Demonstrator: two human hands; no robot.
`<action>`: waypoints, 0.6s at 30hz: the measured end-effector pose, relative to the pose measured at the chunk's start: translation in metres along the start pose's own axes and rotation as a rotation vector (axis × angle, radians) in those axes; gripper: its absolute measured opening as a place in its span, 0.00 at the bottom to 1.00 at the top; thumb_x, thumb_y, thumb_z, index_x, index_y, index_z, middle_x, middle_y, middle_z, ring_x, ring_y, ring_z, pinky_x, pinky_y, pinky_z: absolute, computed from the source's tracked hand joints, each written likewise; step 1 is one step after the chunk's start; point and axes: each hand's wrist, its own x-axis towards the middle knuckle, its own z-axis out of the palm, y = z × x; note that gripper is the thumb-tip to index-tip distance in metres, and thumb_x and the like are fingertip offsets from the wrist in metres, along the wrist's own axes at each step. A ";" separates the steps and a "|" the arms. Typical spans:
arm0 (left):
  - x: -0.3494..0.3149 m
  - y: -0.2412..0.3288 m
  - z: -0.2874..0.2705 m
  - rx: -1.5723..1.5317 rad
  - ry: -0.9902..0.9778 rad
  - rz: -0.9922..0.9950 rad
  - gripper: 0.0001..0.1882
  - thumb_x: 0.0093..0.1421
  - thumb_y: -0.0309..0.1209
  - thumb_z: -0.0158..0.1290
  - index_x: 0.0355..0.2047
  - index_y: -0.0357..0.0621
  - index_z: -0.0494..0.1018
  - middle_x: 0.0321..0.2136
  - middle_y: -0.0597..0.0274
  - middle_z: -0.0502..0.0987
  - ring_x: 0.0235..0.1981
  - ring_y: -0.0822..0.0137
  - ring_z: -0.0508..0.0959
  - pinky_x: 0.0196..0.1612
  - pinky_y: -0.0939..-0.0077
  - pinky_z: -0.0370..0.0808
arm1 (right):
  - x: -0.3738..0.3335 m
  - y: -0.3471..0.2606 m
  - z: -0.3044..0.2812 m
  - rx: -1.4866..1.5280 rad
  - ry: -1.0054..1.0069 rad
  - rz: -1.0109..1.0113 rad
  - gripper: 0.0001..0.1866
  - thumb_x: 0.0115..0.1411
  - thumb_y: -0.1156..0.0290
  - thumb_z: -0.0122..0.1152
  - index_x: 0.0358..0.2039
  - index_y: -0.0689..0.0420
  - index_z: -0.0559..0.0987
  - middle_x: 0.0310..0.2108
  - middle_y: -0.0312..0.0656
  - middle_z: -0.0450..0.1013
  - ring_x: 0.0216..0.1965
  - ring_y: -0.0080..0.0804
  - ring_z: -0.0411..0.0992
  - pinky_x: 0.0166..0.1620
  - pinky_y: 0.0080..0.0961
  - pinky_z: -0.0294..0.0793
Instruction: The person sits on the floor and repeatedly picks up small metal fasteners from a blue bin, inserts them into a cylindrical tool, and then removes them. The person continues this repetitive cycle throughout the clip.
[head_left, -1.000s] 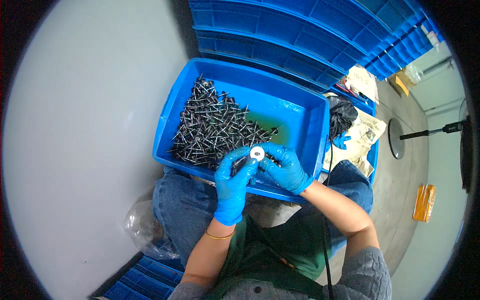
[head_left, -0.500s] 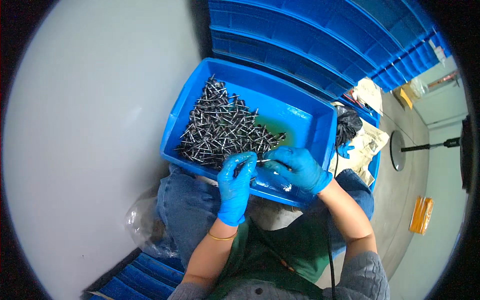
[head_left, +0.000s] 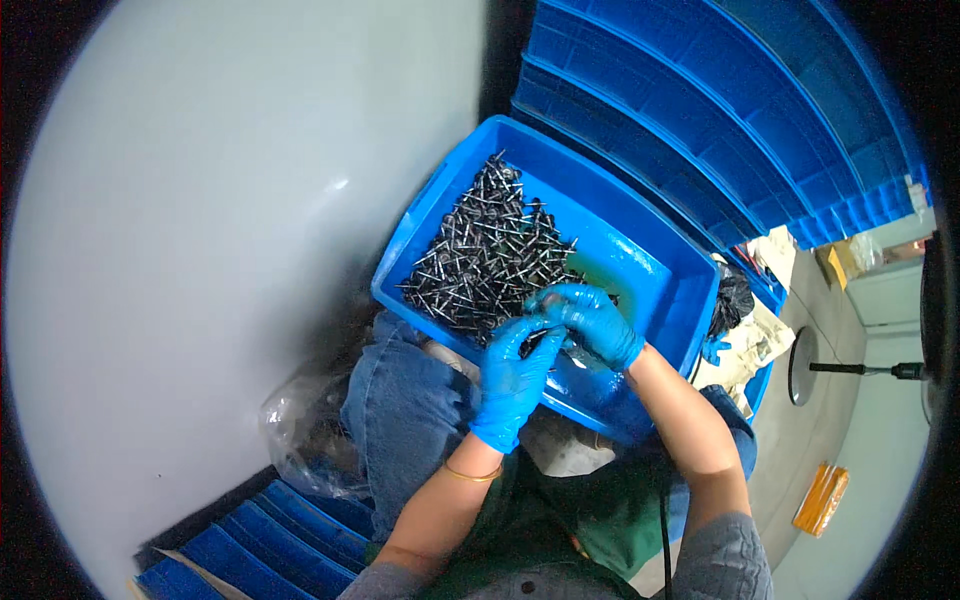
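Observation:
A blue plastic tub (head_left: pixel 632 262) holds a heap of small metal pins with dark round heads (head_left: pixel 488 258), piled toward its left side. Both my hands wear wet blue gloves and meet over the tub's near edge. My left hand (head_left: pixel 513 385) is closed, its thumb and fingers curled around a small dark-headed metal pin (head_left: pixel 534 342) that shows only in part. Curled against the left fingertips, my right hand (head_left: pixel 592 325) is closed too; its fingers hide whatever they grip. Greenish-brown liquid lies on the tub floor beside the heap.
Stacked blue crates (head_left: pixel 640 90) rise behind the tub, and a pale wall (head_left: pixel 250 200) stands at left. To the right are a black plastic bag (head_left: pixel 733 302) and cream-coloured sheets (head_left: pixel 745 350). A clear bag (head_left: pixel 305 430) sits by my left leg.
The view has shifted, so the tub appears farther right and more tilted. My hands have come closer together; the silver pin shaft that showed between them is now mostly covered.

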 end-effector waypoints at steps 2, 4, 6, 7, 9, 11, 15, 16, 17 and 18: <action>0.000 0.009 -0.001 -0.197 0.030 -0.105 0.08 0.48 0.22 0.48 0.31 0.41 0.70 0.28 0.67 0.70 0.22 0.80 0.68 0.25 0.88 0.67 | 0.021 0.007 -0.006 0.501 -0.066 -0.039 0.14 0.49 0.64 0.51 0.33 0.59 0.71 0.33 0.39 0.69 0.34 0.22 0.66 0.35 0.20 0.68; -0.001 0.023 -0.002 -0.400 0.132 -0.227 0.08 0.49 0.21 0.47 0.32 0.41 0.69 0.28 0.67 0.71 0.22 0.80 0.68 0.26 0.88 0.67 | 0.036 -0.005 0.000 0.616 0.019 -0.042 0.15 0.49 0.60 0.50 0.32 0.57 0.69 0.29 0.37 0.69 0.31 0.23 0.65 0.29 0.20 0.67; -0.002 0.033 0.000 -0.370 0.177 -0.188 0.08 0.49 0.24 0.48 0.32 0.44 0.70 0.26 0.69 0.71 0.20 0.81 0.67 0.21 0.89 0.66 | 0.074 0.008 -0.013 0.343 0.141 -0.038 0.14 0.49 0.59 0.49 0.31 0.56 0.71 0.28 0.37 0.69 0.30 0.23 0.66 0.27 0.20 0.66; -0.002 0.036 0.000 -0.351 0.199 -0.168 0.08 0.49 0.25 0.49 0.33 0.45 0.70 0.26 0.70 0.71 0.19 0.81 0.67 0.19 0.90 0.65 | 0.095 0.016 -0.020 0.209 0.200 -0.037 0.14 0.50 0.59 0.49 0.30 0.56 0.71 0.27 0.38 0.69 0.29 0.23 0.66 0.26 0.20 0.66; -0.002 0.038 -0.004 -0.436 0.256 -0.219 0.09 0.49 0.23 0.48 0.33 0.44 0.69 0.27 0.68 0.70 0.23 0.80 0.68 0.24 0.88 0.66 | 0.131 0.016 -0.016 -0.282 0.263 0.026 0.15 0.49 0.57 0.50 0.28 0.57 0.73 0.26 0.40 0.71 0.25 0.25 0.67 0.27 0.21 0.67; -0.001 0.038 -0.003 -0.569 0.282 -0.272 0.09 0.48 0.21 0.47 0.32 0.41 0.69 0.28 0.66 0.70 0.28 0.78 0.68 0.30 0.86 0.66 | 0.180 0.056 -0.019 -0.446 0.503 -0.482 0.16 0.48 0.58 0.51 0.28 0.59 0.73 0.25 0.44 0.71 0.23 0.33 0.69 0.30 0.27 0.68; 0.000 0.039 -0.012 -0.455 0.428 -0.120 0.09 0.48 0.21 0.47 0.33 0.42 0.68 0.28 0.66 0.70 0.27 0.77 0.68 0.29 0.86 0.66 | 0.190 0.029 0.023 -0.952 0.380 -0.312 0.12 0.46 0.63 0.50 0.28 0.56 0.74 0.27 0.53 0.68 0.30 0.48 0.67 0.33 0.37 0.67; -0.001 0.040 -0.012 -0.540 0.419 -0.167 0.09 0.48 0.21 0.47 0.33 0.41 0.68 0.28 0.66 0.70 0.28 0.76 0.68 0.30 0.85 0.66 | 0.186 0.026 0.026 -1.042 0.414 -0.315 0.11 0.45 0.63 0.50 0.27 0.56 0.74 0.26 0.53 0.69 0.29 0.48 0.68 0.33 0.36 0.67; 0.000 0.040 -0.011 -0.551 0.393 -0.175 0.10 0.48 0.21 0.47 0.33 0.41 0.68 0.28 0.66 0.69 0.28 0.76 0.68 0.31 0.85 0.66 | 0.183 0.026 0.021 -0.978 0.426 -0.331 0.11 0.45 0.63 0.50 0.27 0.56 0.74 0.25 0.53 0.69 0.29 0.48 0.68 0.33 0.36 0.67; 0.000 0.041 -0.009 -0.561 0.364 -0.185 0.10 0.48 0.21 0.47 0.33 0.41 0.68 0.29 0.66 0.69 0.29 0.76 0.68 0.32 0.85 0.66 | 0.180 0.028 0.013 -0.914 0.442 -0.347 0.11 0.45 0.64 0.50 0.26 0.57 0.74 0.25 0.53 0.69 0.30 0.47 0.68 0.33 0.36 0.67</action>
